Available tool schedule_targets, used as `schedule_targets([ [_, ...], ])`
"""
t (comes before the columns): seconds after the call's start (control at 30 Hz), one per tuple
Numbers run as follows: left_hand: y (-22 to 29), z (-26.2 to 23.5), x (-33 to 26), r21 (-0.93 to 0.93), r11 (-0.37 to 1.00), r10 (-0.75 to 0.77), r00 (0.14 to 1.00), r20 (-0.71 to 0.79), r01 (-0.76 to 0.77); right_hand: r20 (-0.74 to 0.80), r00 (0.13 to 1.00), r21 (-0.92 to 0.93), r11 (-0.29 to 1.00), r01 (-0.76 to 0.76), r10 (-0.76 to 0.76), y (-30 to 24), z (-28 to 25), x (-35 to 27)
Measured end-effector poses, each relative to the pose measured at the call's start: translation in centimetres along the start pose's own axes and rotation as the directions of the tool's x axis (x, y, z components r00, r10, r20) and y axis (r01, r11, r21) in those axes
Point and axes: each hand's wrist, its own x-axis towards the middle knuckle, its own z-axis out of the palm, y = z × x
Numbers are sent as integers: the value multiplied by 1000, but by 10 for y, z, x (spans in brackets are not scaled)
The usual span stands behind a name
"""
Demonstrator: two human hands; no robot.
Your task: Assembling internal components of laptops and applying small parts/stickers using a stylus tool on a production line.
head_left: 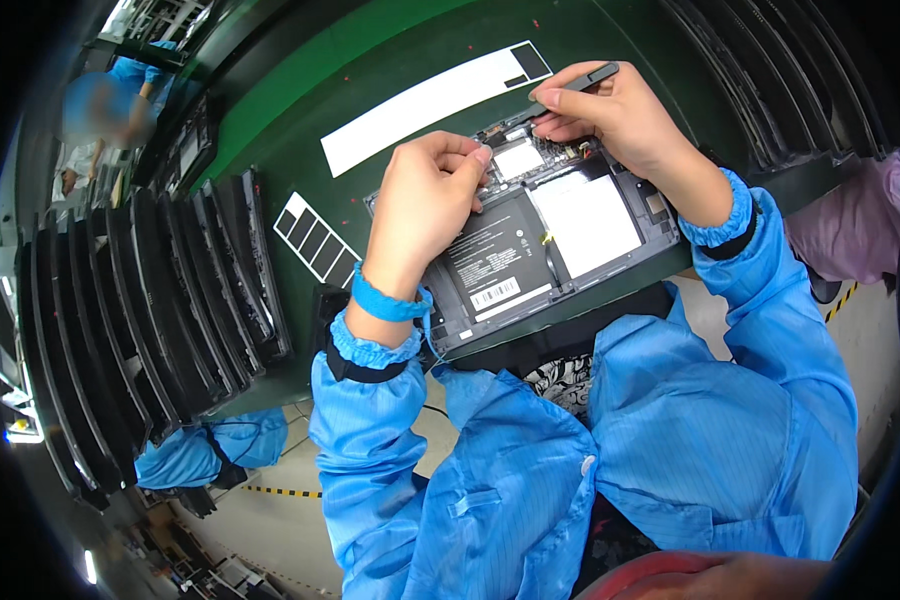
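Both my hands work over an opened, dark laptop base [660,235] with its inside facing up. It holds a black battery [490,250] with a white label, a white rectangular panel [595,225] to the right and a circuit board [518,160] along the far edge. My right hand [620,118] is closed around dark tweezers [600,76], which slant down and left toward the board's far edge. At the board's left end, thumb and fingers of my left hand [422,195] pinch together; what they hold, if anything, is too small to name. A blue band circles my left wrist.
Beyond the laptop lies a long white backing strip [410,118] with black pieces at its right end. A shorter sheet of black stickers [315,240] lies left. Rows of upright dark panels [140,310] flank the green table [270,110]. Another person [110,110] is at far left.
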Motion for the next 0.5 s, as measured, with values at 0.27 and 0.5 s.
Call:
schedule_targets([
  [0.27,1,0,13,-9,1000,11,1000,15,-11,-25,999,-62,998,23,-25,0,2,0],
  [0.5,9,2,20,51,996,-72,997,-7,73,-51,998,-148,988,39,-47,-2,5,-2],
])
